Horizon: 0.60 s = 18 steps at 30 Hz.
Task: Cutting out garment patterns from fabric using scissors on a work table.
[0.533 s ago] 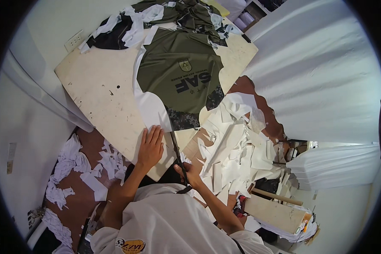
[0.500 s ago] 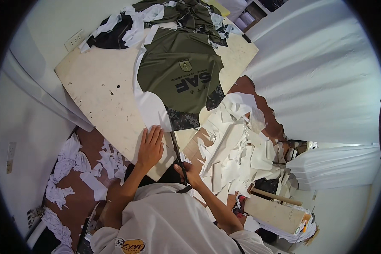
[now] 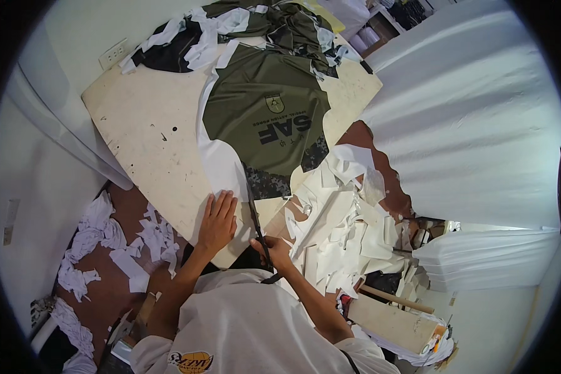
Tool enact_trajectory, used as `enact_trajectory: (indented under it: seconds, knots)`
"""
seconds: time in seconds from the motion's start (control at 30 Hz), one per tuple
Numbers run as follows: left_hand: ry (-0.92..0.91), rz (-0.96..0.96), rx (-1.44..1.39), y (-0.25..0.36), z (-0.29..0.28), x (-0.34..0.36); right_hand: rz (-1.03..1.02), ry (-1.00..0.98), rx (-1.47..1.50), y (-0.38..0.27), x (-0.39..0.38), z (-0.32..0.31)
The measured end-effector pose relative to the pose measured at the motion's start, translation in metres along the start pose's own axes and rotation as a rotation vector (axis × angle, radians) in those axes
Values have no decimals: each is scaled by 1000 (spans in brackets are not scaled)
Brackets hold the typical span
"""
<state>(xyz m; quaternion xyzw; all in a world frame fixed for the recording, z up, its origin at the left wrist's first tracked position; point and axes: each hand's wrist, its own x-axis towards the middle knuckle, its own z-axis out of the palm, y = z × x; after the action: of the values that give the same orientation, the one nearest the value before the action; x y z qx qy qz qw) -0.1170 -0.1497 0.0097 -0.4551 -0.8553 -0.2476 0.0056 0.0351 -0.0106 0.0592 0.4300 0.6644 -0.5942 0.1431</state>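
An olive-green printed fabric panel, with dark camouflage patches along its near edge, lies flat on the pale tabletop. A white margin runs down its left side. My left hand rests with fingers stretched out on the near end of this margin. Held in my right hand is a pair of long black scissors. Their blades point away from me and lie along the line between the white margin and the camouflage patch. My fingers partly hide the scissor handles.
Crumpled olive, black and white fabric pieces are heaped at the table's far end. White offcuts pile up to the right below the table, and more scraps litter the reddish floor at left. White curtains hang at right.
The whole view has shifted slightly. My left hand still lies flat on the white margin, and the right still holds the scissors at the camouflage edge.
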Motion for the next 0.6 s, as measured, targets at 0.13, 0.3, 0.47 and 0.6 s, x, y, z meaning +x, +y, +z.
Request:
enact_trajectory:
  seconds: [0.13, 0.3, 0.47, 0.6]
  knots:
    - [6, -13, -1, 0, 1, 0, -9, -2, -56, -7, 2, -7]
    - [39, -26, -15, -2, 0, -2, 20, -62, -84, -19, 11, -19]
    - [63, -36, 4, 0, -6, -2, -58, -98, -137, -27, 31, -26]
    - [74, -52, -17, 0, -6, -3, -44, -118, -165, -25, 32, -36]
